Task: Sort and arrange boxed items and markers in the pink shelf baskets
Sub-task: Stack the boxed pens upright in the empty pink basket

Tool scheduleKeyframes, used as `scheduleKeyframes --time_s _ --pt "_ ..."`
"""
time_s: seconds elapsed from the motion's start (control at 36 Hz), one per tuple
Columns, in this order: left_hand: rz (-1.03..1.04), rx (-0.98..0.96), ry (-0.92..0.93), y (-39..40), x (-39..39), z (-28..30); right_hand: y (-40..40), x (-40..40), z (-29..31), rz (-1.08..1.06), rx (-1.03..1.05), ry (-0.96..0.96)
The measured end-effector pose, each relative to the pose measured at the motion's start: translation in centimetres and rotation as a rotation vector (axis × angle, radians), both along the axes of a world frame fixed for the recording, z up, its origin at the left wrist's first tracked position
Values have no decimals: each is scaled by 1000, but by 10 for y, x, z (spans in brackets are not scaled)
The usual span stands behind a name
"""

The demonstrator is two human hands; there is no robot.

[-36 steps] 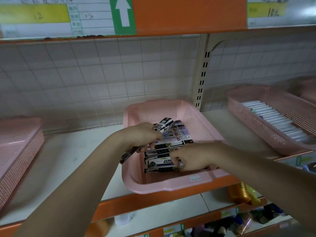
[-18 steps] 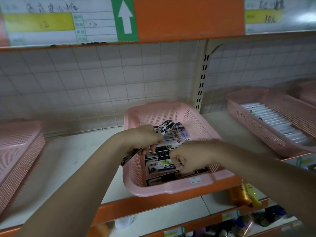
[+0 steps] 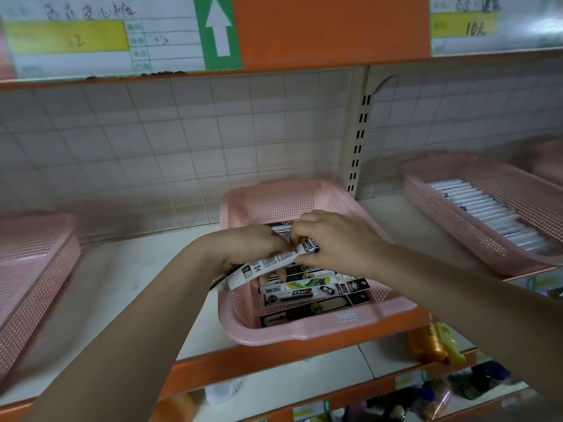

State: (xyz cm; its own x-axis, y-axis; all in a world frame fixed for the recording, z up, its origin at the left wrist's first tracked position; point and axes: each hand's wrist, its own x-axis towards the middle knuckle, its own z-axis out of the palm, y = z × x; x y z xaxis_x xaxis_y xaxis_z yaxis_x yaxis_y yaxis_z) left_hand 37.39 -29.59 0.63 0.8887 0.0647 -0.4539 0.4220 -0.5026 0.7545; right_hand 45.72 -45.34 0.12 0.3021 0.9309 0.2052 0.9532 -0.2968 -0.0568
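Since the earlier frames the right hand (image 3: pixel 332 242) has lifted off the boxes low in the basket and come up to join the left hand (image 3: pixel 249 249) on one long white box (image 3: pixel 274 261), which both hands now pinch above the middle pink basket (image 3: pixel 304 333); each grip is closed on that box, the left at its lower end, the right at its upper end. I judge the sorting to be partly done: several boxes (image 3: pixel 307 295) already lie in flat rows in this basket, and the markers (image 3: pixel 487 213) lie lined up in the right basket (image 3: pixel 475 239). The left basket (image 3: pixel 33 254) is cut off, so its contents cannot be seen. The hands hide the back rows, and the print on the boxes is blurred.
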Motion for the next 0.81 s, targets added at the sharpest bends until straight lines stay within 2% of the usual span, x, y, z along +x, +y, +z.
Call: scheduleKeyframes --time_s 0.17,0.28,0.33,0.42,0.53,0.58,0.69,0.81 --pt "4 46 44 -2 -1 3 -3 -2 1 29 24 -56" --pt "102 37 49 -3 0 1 -4 -5 5 51 10 -190" --pt "140 92 34 -3 0 2 -4 -4 5 45 11 -216" --pt "208 240 -35 -3 2 5 -6 4 6 -1 -31 -83" --pt "295 373 -130 -2 5 6 -9 7 13 -64 -264 364" --pt "297 357 -159 1 5 4 -10 7 14 -69 -407 503" --pt "297 294 -164 0 1 2 -12 7 4 -93 -648 556" --pt "264 268 -134 0 2 -3 -8 2 -9 -87 -752 493"
